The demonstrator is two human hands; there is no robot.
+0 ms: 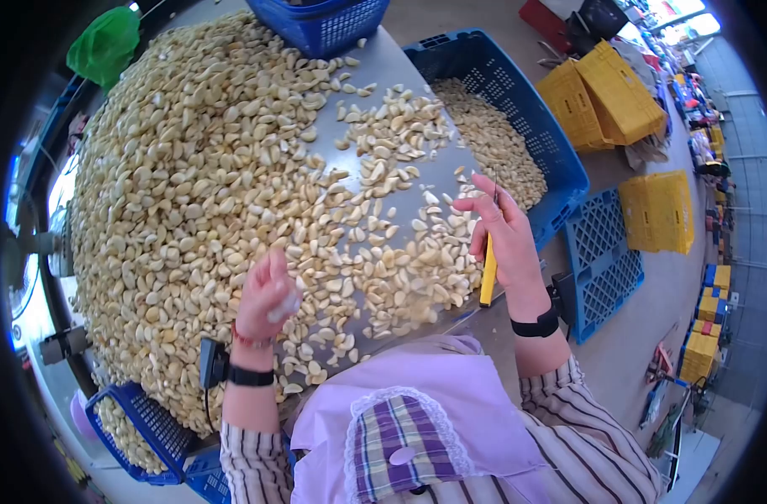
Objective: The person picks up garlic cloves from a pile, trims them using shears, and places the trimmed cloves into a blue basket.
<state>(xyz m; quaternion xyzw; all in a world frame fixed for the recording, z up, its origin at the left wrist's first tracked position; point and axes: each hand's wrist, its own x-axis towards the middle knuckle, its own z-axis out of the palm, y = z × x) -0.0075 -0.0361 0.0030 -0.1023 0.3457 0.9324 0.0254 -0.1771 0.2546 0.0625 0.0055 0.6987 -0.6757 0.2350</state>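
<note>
A large heap of pale peeled garlic cloves point(190, 160) covers most of the metal table point(340, 160). My left hand point(264, 301) is closed above the near part of the heap. Something whitish, apparently a garlic clove, shows blurred at its fingers. My right hand point(508, 239) grips a small knife with a yellow handle point(488, 277). Its thin dark blade points away from me between thumb and fingers, and the handle's end sticks out below the palm. Scattered cloves point(417, 277) lie on the table between my hands.
A blue crate point(560, 151) partly filled with cloves stands beyond the table's right edge. Another blue basket point(316, 21) is at the far edge, and one point(169, 428) with cloves at lower left. Yellow crates point(619, 92) and a blue lattice crate point(606, 260) stand at right.
</note>
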